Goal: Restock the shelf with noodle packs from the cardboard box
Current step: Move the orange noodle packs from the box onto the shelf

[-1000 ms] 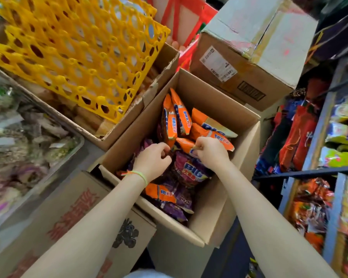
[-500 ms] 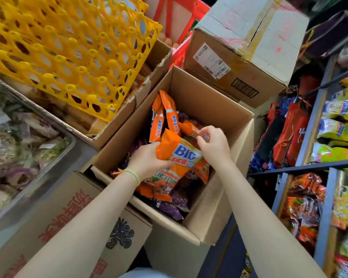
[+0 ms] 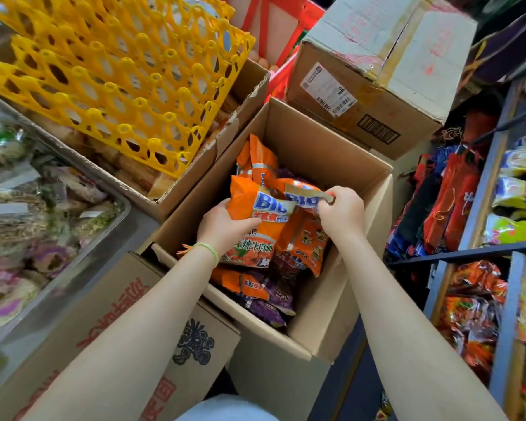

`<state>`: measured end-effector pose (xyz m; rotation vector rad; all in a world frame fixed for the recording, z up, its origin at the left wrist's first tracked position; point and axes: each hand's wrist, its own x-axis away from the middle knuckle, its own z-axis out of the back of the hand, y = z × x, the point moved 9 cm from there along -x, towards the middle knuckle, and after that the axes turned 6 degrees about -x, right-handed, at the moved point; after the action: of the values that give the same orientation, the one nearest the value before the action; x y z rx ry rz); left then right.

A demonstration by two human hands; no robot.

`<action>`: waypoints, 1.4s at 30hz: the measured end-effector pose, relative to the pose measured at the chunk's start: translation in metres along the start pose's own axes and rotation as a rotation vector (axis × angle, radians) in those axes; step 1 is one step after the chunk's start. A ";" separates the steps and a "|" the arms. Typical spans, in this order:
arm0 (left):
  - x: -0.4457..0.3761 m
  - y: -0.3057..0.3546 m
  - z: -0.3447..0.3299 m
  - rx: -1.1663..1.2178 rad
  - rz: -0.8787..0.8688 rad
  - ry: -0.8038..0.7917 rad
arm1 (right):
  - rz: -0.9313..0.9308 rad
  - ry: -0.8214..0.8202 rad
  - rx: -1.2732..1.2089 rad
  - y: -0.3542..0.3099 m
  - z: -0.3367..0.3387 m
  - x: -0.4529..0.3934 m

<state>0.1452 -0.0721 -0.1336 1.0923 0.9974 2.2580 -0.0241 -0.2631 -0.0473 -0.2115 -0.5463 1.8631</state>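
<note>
An open cardboard box (image 3: 322, 141) in the middle holds several orange and purple noodle packs. My left hand (image 3: 222, 226) grips an orange noodle pack (image 3: 255, 208) by its left side, lifted above the pile. A second orange pack (image 3: 304, 232) hangs beside it, and my right hand (image 3: 340, 214) pinches its top edge. More orange packs (image 3: 260, 162) stand upright at the back of the box, and purple packs (image 3: 271, 302) lie at the bottom. The shelf (image 3: 483, 189) stands at the right, filled with packs.
Yellow egg trays (image 3: 119, 71) lie on a box at the upper left. A sealed carton (image 3: 377, 71) sits behind the open box. A printed carton (image 3: 128, 329) is at the lower left, next to a metal tray (image 3: 73, 262) of wrapped goods.
Both hands reached into the pile, then rose with orange packs. The left hand's pack now stands higher, and the right hand has pulled a second pack up by its top edge.
</note>
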 end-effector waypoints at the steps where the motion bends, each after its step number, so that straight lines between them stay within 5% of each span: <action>1: 0.001 0.001 0.000 0.052 0.004 -0.002 | 0.027 0.031 -0.093 -0.005 0.017 0.007; 7: 0.030 0.036 0.005 0.338 -0.055 0.077 | -0.064 -0.009 -1.031 0.000 0.105 0.071; 14: 0.083 0.108 -0.026 0.413 -0.191 -0.063 | -0.137 0.433 -1.310 0.066 0.203 0.135; 18: 0.127 0.148 -0.064 0.383 -0.261 -0.167 | -0.272 0.595 -1.222 0.122 0.242 0.189; 22: 0.209 0.185 -0.156 0.389 -0.250 -0.565 | -0.424 0.592 -1.098 0.175 0.248 0.257; 32: 0.518 0.172 -0.324 0.151 -0.088 -1.312 | -0.672 0.981 -0.846 0.301 0.341 0.546; 37: 0.670 0.152 -0.351 -0.103 -0.391 -1.728 | -0.777 1.336 -0.792 0.333 0.364 0.716; 39: 0.722 0.147 -0.349 -0.202 -0.639 -1.752 | -0.819 1.455 -0.784 0.336 0.365 0.774; 42: 0.780 0.141 -0.347 -0.180 -0.781 -1.714 | -0.790 1.589 -0.857 0.329 0.367 0.841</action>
<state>-0.6052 0.1946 0.2042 1.5454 0.2647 0.3157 -0.7491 0.3317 0.2198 -1.5750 -0.1521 0.2357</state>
